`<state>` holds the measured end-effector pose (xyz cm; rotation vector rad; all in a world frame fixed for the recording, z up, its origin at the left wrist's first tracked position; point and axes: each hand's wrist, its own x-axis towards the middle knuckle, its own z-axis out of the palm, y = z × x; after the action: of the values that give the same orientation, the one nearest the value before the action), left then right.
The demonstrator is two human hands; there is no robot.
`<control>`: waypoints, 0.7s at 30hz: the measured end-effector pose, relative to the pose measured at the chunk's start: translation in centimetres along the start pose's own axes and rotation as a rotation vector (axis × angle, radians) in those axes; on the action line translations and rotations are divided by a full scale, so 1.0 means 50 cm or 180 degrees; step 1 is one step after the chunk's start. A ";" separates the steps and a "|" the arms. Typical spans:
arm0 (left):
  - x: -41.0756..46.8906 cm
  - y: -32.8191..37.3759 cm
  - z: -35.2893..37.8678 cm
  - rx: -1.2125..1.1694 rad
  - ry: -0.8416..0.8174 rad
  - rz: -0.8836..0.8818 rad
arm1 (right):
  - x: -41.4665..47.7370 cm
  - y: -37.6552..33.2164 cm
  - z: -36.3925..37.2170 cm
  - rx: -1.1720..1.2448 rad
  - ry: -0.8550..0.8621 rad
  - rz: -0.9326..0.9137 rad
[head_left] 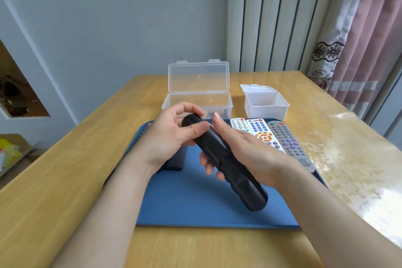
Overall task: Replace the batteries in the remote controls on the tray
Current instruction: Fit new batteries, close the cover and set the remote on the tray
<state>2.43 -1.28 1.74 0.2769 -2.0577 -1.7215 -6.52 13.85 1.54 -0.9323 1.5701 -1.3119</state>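
Black remote (226,163) held above the blue tray (195,202): right hand (245,154) curled around its middle, left hand (171,135) pinching its far end; three remotes (272,135) along tray's right edge.

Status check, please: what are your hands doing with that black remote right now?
Left hand grips black remote at far end; right hand holds its middle. Remote above blue tray, buttons hidden. Nothing blocking.

Domestic room, likely a home: pink pleated curtain with black floral lace trim (369,39), upper right; glossy yellow wooden table (65,169), centre; plain pale grey wall (108,17) behind; open cardboard box (15,139), left edge.
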 end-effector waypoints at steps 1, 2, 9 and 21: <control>-0.002 0.001 0.004 0.0071 -0.0042 -0.0007 | 0.002 0.001 0.002 0.0040 -0.0018 -0.0024; -0.002 0.003 0.006 0.0131 -0.0003 0.0018 | 0.005 0.003 0.002 0.0141 -0.0048 -0.0038; 0.008 0.001 -0.017 -0.0300 0.1107 0.0243 | -0.009 -0.001 -0.048 0.0256 -0.0330 0.0073; 0.003 -0.009 0.063 -0.0531 0.0854 0.0092 | 0.035 0.019 -0.017 0.1405 0.1281 -0.1062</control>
<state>0.81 1.36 0.91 0.3995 -1.7100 -1.7226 -7.93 12.65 0.42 -0.6927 1.3518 -2.0848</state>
